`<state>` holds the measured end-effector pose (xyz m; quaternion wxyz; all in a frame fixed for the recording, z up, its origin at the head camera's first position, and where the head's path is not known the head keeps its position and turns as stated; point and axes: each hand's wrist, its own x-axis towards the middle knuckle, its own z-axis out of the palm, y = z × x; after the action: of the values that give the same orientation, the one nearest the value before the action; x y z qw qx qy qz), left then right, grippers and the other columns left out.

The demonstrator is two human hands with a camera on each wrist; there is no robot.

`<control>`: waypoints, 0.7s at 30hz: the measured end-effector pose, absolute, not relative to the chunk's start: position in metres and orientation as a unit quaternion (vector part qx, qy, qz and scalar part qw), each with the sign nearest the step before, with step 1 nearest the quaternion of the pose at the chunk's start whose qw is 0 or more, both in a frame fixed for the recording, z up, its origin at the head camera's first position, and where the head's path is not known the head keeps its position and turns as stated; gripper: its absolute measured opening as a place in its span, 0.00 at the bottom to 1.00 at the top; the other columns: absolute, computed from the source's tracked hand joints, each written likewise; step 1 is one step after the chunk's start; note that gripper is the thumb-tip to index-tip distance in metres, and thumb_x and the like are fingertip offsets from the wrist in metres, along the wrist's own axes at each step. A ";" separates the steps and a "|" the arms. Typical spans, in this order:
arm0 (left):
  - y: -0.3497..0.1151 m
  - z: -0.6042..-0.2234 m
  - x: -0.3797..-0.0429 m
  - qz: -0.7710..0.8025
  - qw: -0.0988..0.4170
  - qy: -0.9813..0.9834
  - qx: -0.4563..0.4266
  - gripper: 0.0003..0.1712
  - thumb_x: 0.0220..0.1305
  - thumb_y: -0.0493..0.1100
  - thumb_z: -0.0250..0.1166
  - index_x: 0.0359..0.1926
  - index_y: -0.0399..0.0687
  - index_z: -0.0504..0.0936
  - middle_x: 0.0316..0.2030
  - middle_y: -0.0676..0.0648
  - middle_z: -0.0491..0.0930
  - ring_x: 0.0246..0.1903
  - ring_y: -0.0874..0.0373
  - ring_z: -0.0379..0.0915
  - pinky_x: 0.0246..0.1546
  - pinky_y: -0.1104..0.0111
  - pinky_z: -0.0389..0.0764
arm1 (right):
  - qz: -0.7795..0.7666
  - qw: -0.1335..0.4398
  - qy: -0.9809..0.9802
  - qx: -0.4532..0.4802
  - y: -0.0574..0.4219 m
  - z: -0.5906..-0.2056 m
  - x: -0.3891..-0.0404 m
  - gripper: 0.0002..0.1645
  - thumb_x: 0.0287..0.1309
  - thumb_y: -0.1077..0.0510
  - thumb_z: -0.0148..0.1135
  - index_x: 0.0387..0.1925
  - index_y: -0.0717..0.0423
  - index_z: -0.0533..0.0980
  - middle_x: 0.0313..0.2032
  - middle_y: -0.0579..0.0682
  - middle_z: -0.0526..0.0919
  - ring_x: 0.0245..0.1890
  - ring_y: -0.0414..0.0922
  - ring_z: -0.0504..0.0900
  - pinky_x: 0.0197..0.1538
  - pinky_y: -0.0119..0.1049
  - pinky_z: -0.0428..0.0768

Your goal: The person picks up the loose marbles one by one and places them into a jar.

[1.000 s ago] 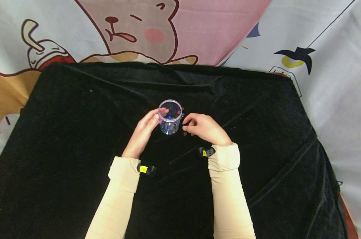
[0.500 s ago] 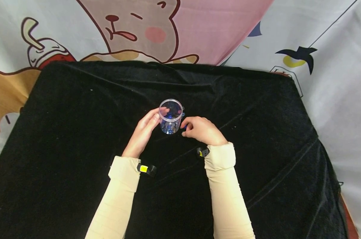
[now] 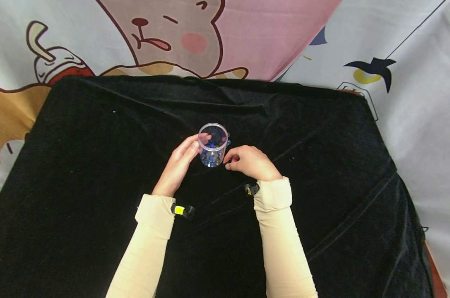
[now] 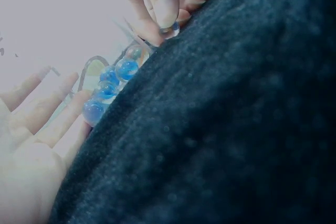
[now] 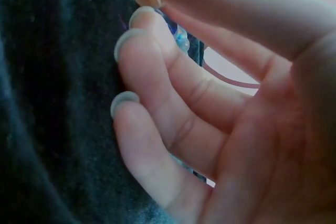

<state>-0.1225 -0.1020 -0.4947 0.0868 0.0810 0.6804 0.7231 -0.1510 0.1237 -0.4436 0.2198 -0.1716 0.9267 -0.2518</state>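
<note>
A clear plastic jar (image 3: 212,145) stands upright on black cloth, with blue and clear glass marbles (image 4: 107,88) heaped at its bottom. My left hand (image 3: 177,165) holds the jar from its left side, fingers reaching behind the wall and thumb in front. Close to the jar's lower right, my right hand (image 3: 251,162) has its thumb and index finger together near the cloth. Between those fingertips sits a small marble (image 4: 171,31) in the left wrist view. Just right of the jar lies a loose blue marble (image 3: 229,142), and another blue spot shows within the right hand's curl.
Black velvet cloth (image 3: 98,174) with soft folds covers the table. A printed curtain (image 3: 269,37) with a cartoon bear hangs behind the far edge. Each wrist wears a dark strap (image 3: 181,210) with a yellow tag.
My right hand has shifted slightly left and nearer the jar, and its thumb and index finger have come together on a marble. The left hand and jar stay put.
</note>
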 end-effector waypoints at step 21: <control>-0.101 -0.494 -0.123 0.728 0.083 0.676 0.085 0.25 0.81 0.51 0.49 0.70 0.47 0.71 0.69 0.47 0.74 0.72 0.55 0.66 0.78 0.51 0.61 | -0.299 0.180 0.929 -0.124 0.125 -0.446 -0.152 0.09 0.69 0.56 0.64 0.47 0.55 0.82 0.36 0.52 0.86 0.36 0.49 0.81 0.45 0.43 0.82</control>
<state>-0.1231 -0.1011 -0.4943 0.0826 0.0847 0.6755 0.7278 -0.1515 0.1246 -0.4461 0.1799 -0.1242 0.9288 -0.2993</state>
